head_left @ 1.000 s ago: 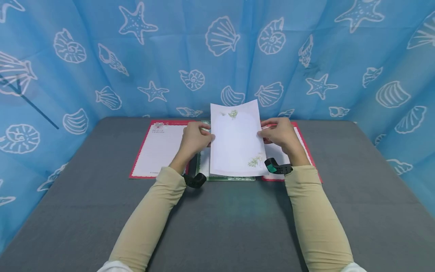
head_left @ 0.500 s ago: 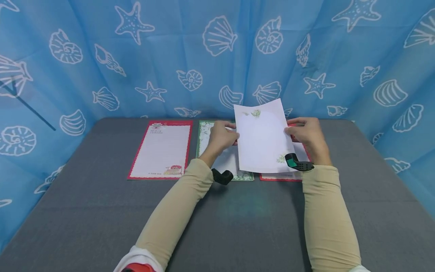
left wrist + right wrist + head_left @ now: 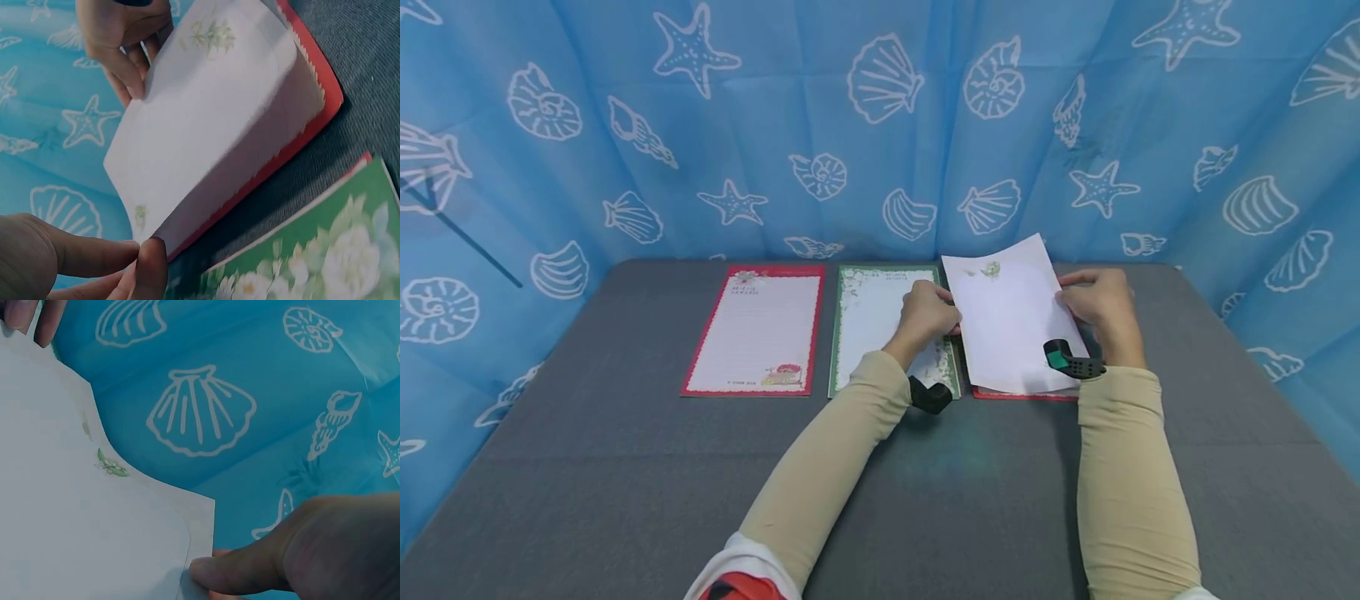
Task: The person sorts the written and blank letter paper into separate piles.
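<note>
A white sheet of paper with small green leaf prints is held by both hands, tilted with its far edge raised and bowed. My left hand pinches its left edge between thumb and fingers. At the opposite edge my right hand pinches it, thumb on top in the right wrist view. Under the sheet lies a red-bordered sheet, mostly covered; its red edge shows below in the head view. The left hand is above a green-bordered sheet in the middle.
Another red-bordered sheet lies to the left on the grey cloth-covered table. A blue curtain with shell and starfish prints hangs right behind the table's far edge.
Both hands have carried the white sheet rightward from over the green-bordered sheet to over the right red-bordered one, lowering it in the last half second.
</note>
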Demonstrator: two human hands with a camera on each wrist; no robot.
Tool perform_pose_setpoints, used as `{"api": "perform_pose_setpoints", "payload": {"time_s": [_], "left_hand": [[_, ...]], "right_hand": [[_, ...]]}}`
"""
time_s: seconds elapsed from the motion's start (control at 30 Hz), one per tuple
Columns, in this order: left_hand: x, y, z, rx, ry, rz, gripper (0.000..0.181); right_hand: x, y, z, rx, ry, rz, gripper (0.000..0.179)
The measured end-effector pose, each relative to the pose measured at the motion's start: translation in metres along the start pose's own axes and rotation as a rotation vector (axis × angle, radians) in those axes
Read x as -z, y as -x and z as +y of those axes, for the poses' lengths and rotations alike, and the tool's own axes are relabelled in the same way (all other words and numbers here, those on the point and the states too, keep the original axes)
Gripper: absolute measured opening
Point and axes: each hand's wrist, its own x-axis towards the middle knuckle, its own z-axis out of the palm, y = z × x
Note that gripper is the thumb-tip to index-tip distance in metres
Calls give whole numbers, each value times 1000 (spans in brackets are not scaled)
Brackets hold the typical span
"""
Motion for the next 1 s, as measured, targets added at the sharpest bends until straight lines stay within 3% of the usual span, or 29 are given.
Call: {"api": "perform_pose_setpoints", "payload": {"time_s": [0.13, 0.27, 0.3, 0.4, 0.5, 0.63, 0.9, 1.0], "left_hand": [[-5, 2, 0, 3, -13, -40, 29], [-7, 5, 2, 5, -98, -55, 26], [-8, 5, 2, 6, -124, -61, 18], [-9, 7, 3, -12, -179, -61, 4], [-11, 7, 5, -41, -237, -98, 34], [-12, 9, 9, -85, -286, -127, 49], [-16, 10, 10, -97, -338, -89, 47], [-16, 12, 11, -100, -349, -78, 35]], "right_hand": [[-5, -19, 19, 6, 76, 20, 34], [-10, -37, 39, 34, 148, 48, 33], [-10, -38, 40, 24, 167, 50, 33], [-8, -27, 32, -19, 206, 30, 35], [-1, -4, 14, -65, 227, -12, 40], [6, 21, -1, -72, 243, -49, 44], [5, 19, 0, -109, 262, -54, 48], [5, 20, 0, -118, 257, -54, 49]]}}
